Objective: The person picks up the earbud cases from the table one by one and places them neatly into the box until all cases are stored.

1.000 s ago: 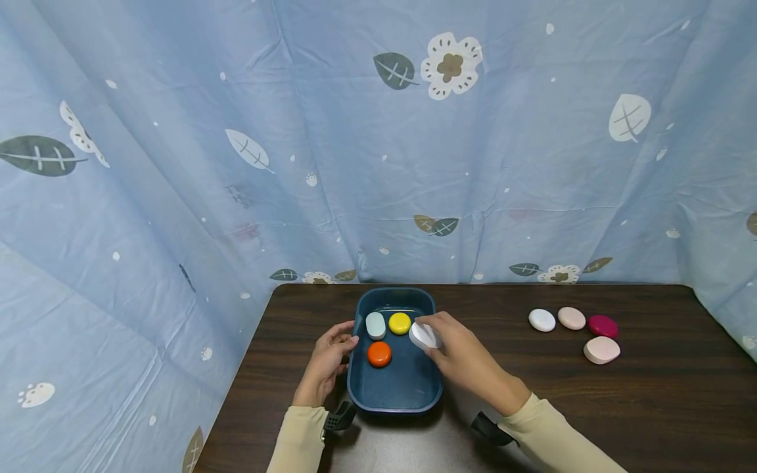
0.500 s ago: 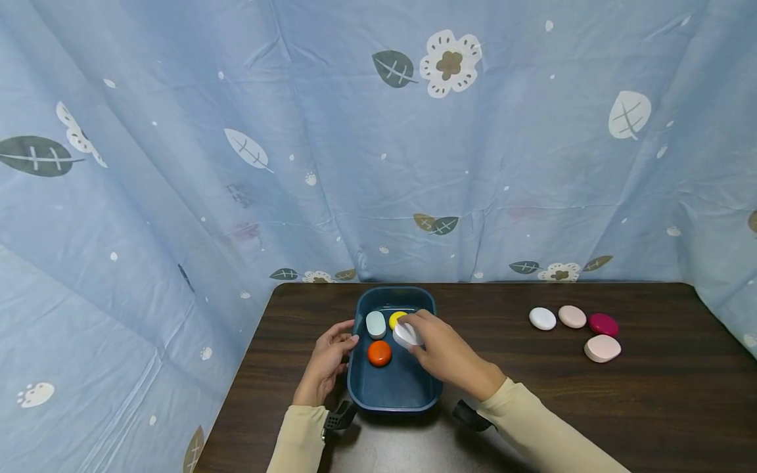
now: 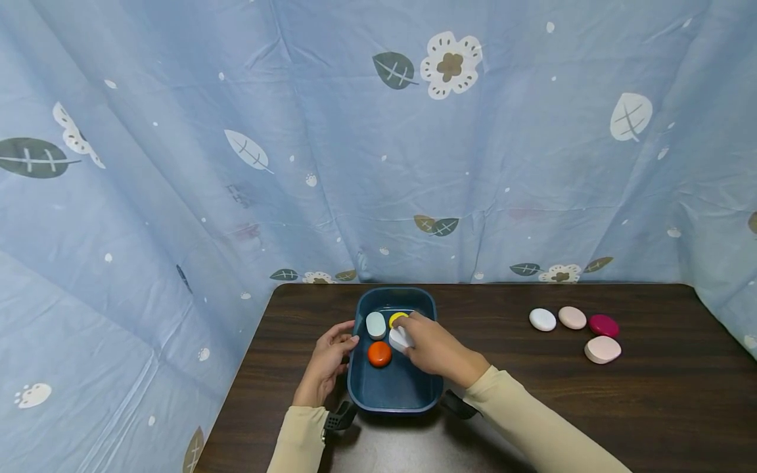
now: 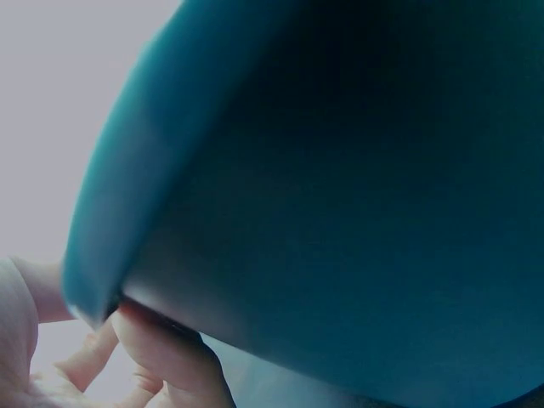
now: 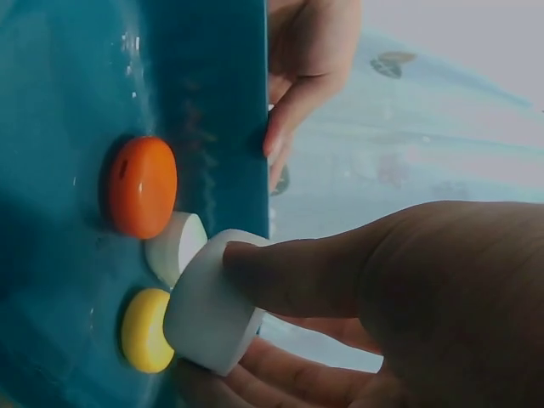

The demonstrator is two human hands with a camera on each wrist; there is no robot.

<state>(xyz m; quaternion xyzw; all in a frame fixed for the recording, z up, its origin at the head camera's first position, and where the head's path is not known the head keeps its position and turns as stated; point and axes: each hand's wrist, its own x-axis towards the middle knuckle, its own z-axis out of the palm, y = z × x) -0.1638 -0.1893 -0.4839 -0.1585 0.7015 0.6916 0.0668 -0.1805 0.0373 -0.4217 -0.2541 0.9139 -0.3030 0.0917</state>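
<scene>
My right hand (image 3: 434,348) pinches a white soap bar (image 5: 212,306) between thumb and fingers, over the inside of a dark blue plastic tray (image 3: 408,394). Under and beside it lie a yellow soap bar (image 5: 146,331), partly covered by the hand in the head view, a pale mint soap bar (image 3: 375,325) and an orange soap bar (image 3: 379,354). At the tray's left side, my left hand (image 3: 327,361) grips the rim, thumb on top and fingers along the outer wall. The left wrist view is mostly filled by the tray wall (image 4: 357,238).
On the dark wooden table (image 3: 503,302), to the right, lie a white soap bar (image 3: 542,320), a pale pink one (image 3: 572,318), a magenta one (image 3: 604,325) and a larger pale pink one (image 3: 602,349). A blue patterned curtain (image 3: 355,131) hangs behind and at the left.
My right hand has carried the white soap bar leftward from the tray's right side to its middle, partly covering the yellow bar. The left hand has stayed at the rim.
</scene>
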